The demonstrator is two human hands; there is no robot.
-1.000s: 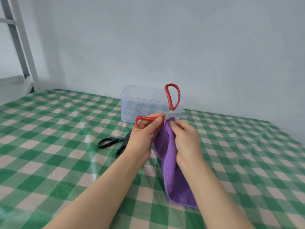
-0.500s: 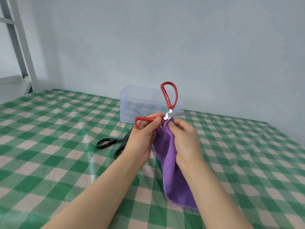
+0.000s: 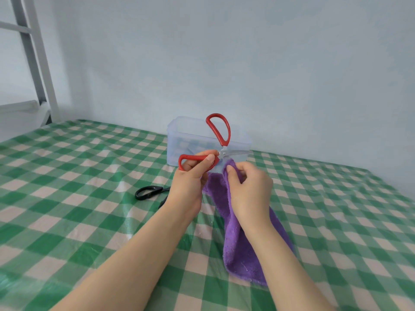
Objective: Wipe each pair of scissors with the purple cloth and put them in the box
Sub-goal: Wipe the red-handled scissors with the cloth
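The red scissors (image 3: 222, 153) are held up over the bench (image 3: 67, 176), spread wide open. One red loop handle is gripped by the left hand (image 3: 190, 178), its fingers (image 3: 210, 158) curled round it, and this handle points to 9 o'clock. The other loop stands free towards 12 o'clock. From the pivot, a bare steel blade (image 3: 238, 151) runs along a long axis towards 3 o'clock. The second blade is hidden behind the hands.

The purple cloth (image 3: 242, 250) is pinched in a fold by the right hand (image 3: 249, 189), and its tail is left trailing down to the bench at 5 o'clock. The exposed blade lies at 12 o'clock from the right fingertips, just above the raised fold; contact cannot be told. The right hand is the nearer to it, so a stroke along the blade towards 3 o'clock is judged to be called for.

The cloth looks plush and limp, the handles smooth moulded plastic, the blade thin and hard-edged. The clear, open-topped plastic box (image 3: 179, 135) stands behind the hands at 12 o'clock. Black scissors (image 3: 160, 190) lie flat at 8 o'clock of the left hand, on a glossy green-checked covering.
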